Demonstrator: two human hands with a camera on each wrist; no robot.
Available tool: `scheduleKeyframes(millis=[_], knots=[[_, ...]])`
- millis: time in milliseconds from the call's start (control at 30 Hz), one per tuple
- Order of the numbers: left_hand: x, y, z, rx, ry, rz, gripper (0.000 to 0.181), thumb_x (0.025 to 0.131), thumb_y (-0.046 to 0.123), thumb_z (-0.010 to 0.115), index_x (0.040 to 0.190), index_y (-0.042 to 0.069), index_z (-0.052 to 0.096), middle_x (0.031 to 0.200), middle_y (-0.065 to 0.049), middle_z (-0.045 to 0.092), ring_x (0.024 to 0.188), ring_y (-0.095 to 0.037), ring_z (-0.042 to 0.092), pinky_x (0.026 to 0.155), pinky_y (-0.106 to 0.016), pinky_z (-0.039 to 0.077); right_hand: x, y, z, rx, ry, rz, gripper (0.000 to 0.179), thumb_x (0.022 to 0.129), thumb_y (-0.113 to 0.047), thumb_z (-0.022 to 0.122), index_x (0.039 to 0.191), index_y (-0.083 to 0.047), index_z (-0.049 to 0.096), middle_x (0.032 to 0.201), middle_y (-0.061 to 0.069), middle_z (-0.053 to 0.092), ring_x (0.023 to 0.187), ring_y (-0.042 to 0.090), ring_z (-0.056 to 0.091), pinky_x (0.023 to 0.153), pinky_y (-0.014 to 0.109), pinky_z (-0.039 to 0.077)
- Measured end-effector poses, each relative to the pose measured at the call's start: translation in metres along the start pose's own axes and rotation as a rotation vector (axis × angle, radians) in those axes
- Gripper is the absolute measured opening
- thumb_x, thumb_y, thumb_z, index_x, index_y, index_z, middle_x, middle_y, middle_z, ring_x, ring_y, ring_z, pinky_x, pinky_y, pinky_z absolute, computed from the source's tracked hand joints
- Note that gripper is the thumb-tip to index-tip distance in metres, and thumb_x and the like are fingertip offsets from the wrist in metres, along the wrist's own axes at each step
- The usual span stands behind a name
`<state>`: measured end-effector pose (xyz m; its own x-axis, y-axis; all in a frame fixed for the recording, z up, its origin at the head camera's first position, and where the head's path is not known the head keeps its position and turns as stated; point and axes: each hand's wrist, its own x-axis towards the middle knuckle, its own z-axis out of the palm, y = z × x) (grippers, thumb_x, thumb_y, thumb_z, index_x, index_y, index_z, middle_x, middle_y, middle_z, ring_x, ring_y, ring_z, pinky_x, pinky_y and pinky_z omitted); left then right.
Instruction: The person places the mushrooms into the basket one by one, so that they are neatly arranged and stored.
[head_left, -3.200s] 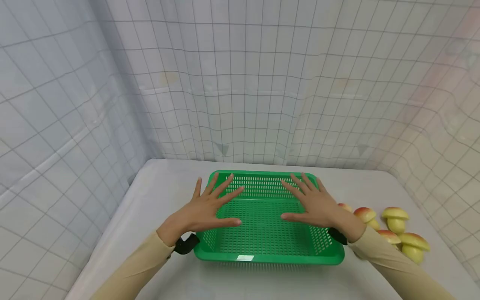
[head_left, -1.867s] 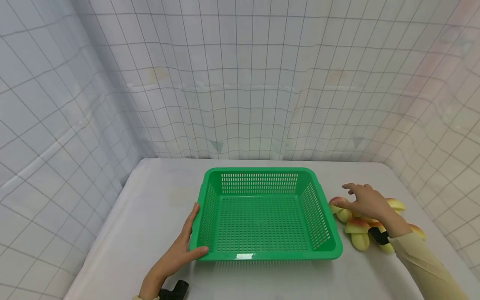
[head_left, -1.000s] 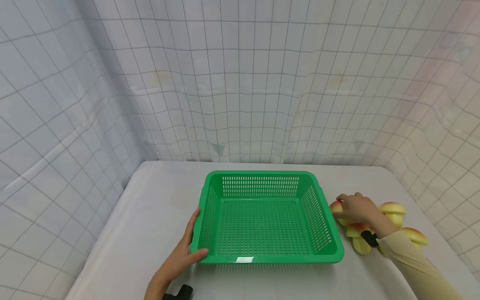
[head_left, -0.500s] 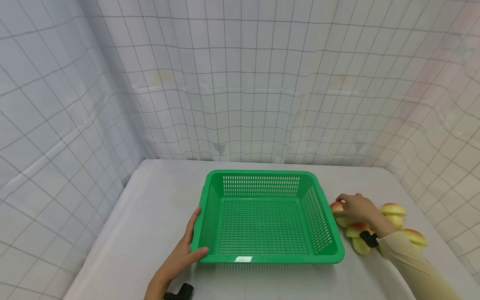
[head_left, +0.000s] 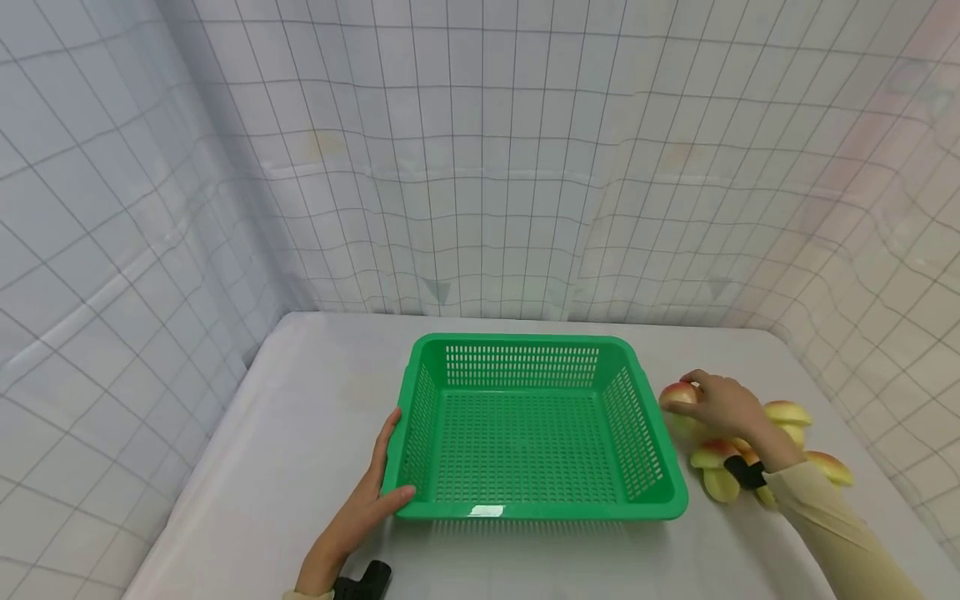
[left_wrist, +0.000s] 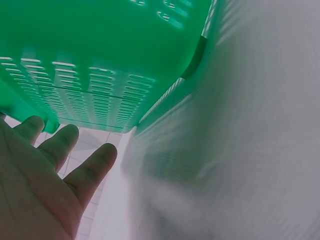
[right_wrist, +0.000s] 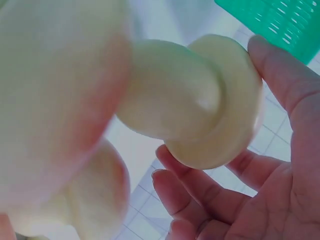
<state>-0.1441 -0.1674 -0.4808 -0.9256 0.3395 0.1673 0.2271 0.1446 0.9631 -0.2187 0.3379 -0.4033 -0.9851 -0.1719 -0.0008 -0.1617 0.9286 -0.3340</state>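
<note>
White sheets (head_left: 510,183) ruled with grey lines hang on 3 sides of a white table (head_left: 330,400). On it sits 1 green basket (head_left: 540,510), its long axis running left to right. At least 5 mushrooms show to the right of the basket; the right arm covers some, so I cannot tell the exact count. The right hand (head_left: 731,407) pinches 1 mushroom (head_left: 677,393) by its cap, between thumb and fingers, just beside the basket's right rim. Its long axis runs roughly front to back, with the stem pointing toward the person. I cannot tell whether it touches the table. The left hand (head_left: 363,508) has its thumb on the basket's near-left corner, its fingers extended along the outer left side, thumb and fingers spread wide.
</note>
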Motion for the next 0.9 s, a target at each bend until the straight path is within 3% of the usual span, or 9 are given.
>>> scheduleKeyframes(millis=[267, 600, 900], knots=[[0.0, 0.001, 0.0, -0.008, -0.01, 0.026, 0.086, 0.089, 0.017, 0.052, 0.152, 0.034, -0.004, 0.156, -0.006, -0.006, 0.138, -0.035, 0.003, 0.096, -0.068, 0.013, -0.001, -0.003, -0.014, 0.042, 0.058, 0.025, 0.069, 0.089, -0.048, 0.06, 0.124, 0.01, 0.049, 0.1, 0.024, 0.06, 0.087, 0.036, 0.056, 0.071, 0.05, 0.044], [0.0, -0.001, 0.0, -0.027, -0.014, 0.034, 0.085, 0.089, 0.016, 0.05, 0.152, 0.033, -0.004, 0.156, -0.005, -0.007, 0.138, -0.035, 0.002, 0.096, -0.068, 0.012, -0.006, -0.009, -0.025, 0.126, 0.185, 0.03, 0.066, 0.095, -0.047, 0.051, 0.131, 0.008, 0.042, 0.104, 0.028, 0.05, 0.091, 0.038, 0.051, 0.07, 0.05, 0.04], [-0.001, 0.0, 0.001, -0.029, -0.011, 0.024, 0.084, 0.09, 0.017, 0.05, 0.152, 0.036, -0.003, 0.156, -0.004, -0.007, 0.138, -0.033, 0.002, 0.096, -0.068, 0.011, -0.004, -0.03, -0.036, 0.183, 0.309, -0.004, 0.064, 0.096, -0.043, 0.051, 0.133, 0.009, 0.041, 0.102, 0.025, 0.047, 0.088, 0.034, 0.048, 0.065, 0.041, 0.039]])
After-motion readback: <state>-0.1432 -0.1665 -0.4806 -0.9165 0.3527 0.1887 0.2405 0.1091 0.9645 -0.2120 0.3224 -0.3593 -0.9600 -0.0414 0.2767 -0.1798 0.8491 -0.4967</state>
